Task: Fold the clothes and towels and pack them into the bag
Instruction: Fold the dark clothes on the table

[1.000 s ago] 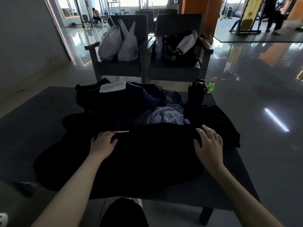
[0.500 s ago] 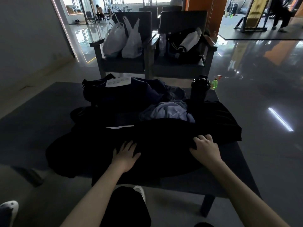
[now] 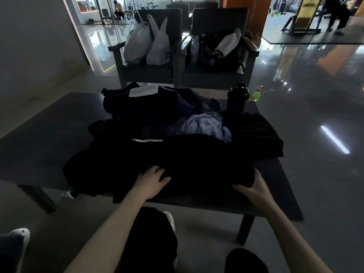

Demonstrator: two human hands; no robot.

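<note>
Head view — current state

Black garment (image 3: 197,164) lies spread across the near half of the surface (image 3: 275,184), with its near-left part drooping over the edge. Left hand (image 3: 151,182) rests flat on the garment's near edge, fingers straight and released. Right hand (image 3: 254,191) grasps the garment's right end — thumb at the near fold, fingers curled round the bunched cloth. Behind the garment lies a crumpled light-blue cloth (image 3: 202,127). Beyond it sits the dark bag (image 3: 149,107), with a white paper sheet (image 3: 143,91) on top. Black bottle (image 3: 237,99) stands upright at the far right of the surface, near the bag.
</note>
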